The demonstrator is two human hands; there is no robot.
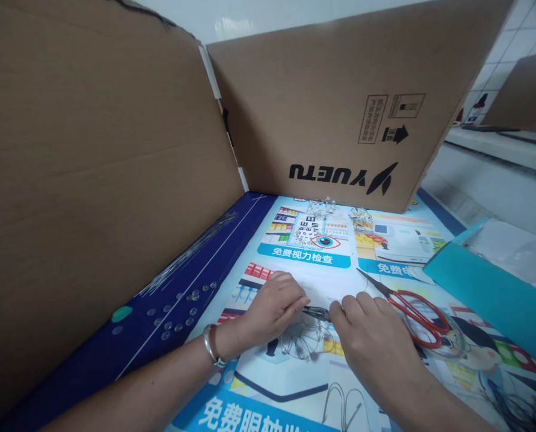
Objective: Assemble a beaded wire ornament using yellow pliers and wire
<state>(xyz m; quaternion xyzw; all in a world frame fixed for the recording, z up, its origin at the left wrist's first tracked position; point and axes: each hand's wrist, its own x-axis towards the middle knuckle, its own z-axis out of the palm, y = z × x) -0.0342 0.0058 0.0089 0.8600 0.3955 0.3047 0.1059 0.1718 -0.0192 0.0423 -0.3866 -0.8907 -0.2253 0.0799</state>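
My left hand (279,303), with a silver bracelet at the wrist, is closed in a pinch near the middle of the printed sheet; what lies between its fingertips is too small to make out. My right hand (369,327) is wrapped round a pair of pliers (318,313), whose dark jaws point left and reach my left fingertips. The handles are hidden in my palm. Just below the pliers lies a tangle of thin wire with small clear beads (303,339).
Red-handled scissors (423,318) lie right of my right hand. Clear discs (178,315) and thin wires (189,255) are at the left. Cardboard panels (326,108) stand behind. A teal box (488,294) is at the right, bent wires (342,408) at the front.
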